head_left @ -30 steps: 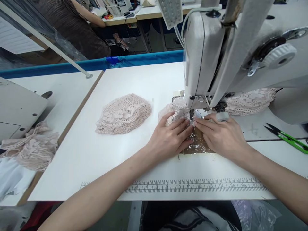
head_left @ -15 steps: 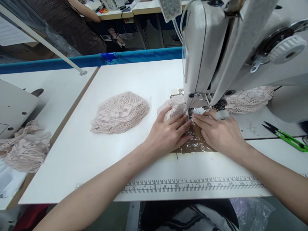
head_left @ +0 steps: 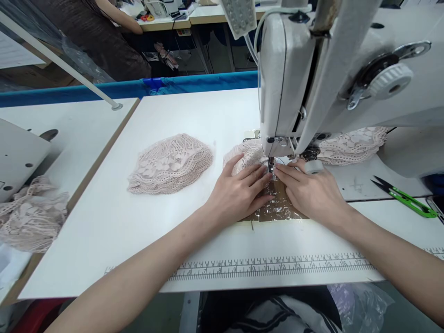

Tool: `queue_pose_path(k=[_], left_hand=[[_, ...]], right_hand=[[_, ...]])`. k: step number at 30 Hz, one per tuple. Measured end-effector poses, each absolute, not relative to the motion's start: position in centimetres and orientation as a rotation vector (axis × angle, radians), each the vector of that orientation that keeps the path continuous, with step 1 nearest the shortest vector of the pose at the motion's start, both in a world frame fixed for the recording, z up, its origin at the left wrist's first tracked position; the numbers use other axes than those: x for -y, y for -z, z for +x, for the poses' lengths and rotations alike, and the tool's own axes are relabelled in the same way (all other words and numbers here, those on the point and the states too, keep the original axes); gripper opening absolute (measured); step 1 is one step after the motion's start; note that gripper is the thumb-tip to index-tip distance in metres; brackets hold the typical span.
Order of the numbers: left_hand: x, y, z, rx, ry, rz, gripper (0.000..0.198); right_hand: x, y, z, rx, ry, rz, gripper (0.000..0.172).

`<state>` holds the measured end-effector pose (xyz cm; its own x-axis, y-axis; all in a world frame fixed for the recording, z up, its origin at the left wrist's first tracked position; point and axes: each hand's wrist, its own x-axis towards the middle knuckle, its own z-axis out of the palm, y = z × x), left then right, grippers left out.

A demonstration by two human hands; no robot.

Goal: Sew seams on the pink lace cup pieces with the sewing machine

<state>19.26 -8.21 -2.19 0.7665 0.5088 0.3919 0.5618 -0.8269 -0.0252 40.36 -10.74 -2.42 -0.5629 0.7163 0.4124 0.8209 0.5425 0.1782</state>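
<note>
A pale pink lace piece (head_left: 248, 152) lies at the presser foot (head_left: 271, 164) of a white sewing machine (head_left: 282, 83). My left hand (head_left: 239, 189) rests flat on the near edge of the lace, fingers stretched toward the needle area. From the other side my right hand (head_left: 308, 187) lies with its fingers extended and fingertips close to the foot; what is under them is mostly hidden. Both hands are over brown, shiny tape (head_left: 277, 208) on the machine bed. A stack of pink lace pieces (head_left: 171, 164) sits to the left on the white table.
More lace pieces (head_left: 352, 145) lie behind the machine's needle end. Green-handled thread snips (head_left: 405, 196) are at the right. A ruler strip (head_left: 253, 268) runs along the table's front. Bunched lace (head_left: 33, 215) is at far left, and a person (head_left: 100, 37) stands beyond the blue cloth edge (head_left: 208, 82).
The whole view has shifted slightly, with the machine and table a little further left. My hands keep nearly the same place beside the presser foot.
</note>
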Motion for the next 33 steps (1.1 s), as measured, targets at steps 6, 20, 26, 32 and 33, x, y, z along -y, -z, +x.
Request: queue_pose_path(k=[6,20,26,32,33], left_hand=[[7.8,1.9,18.6,0.984,0.657,-2.744,0.03],[8.0,0.9,18.1,0.677,0.547,-2.716,0.025],[7.3,1.9,17.9,0.749,0.478,-2.824,0.032],[7.5,2.3,18.2,0.857,0.592,-2.977,0.039],[7.5,2.4,18.3,0.846,0.59,-2.973,0.039]], right_hand=[[11.3,1.8,39.6,2.416,0.409,-1.155,0.03],[12.5,1.2,39.0,2.496,0.239,-0.938,0.018],[13.0,1.2,38.8,2.48,0.225,-1.083,0.02],[12.2,1.4,39.7,2.445,0.33,-1.406,0.031],[12.0,1.4,39.9,2.445,0.351,-1.436,0.032]])
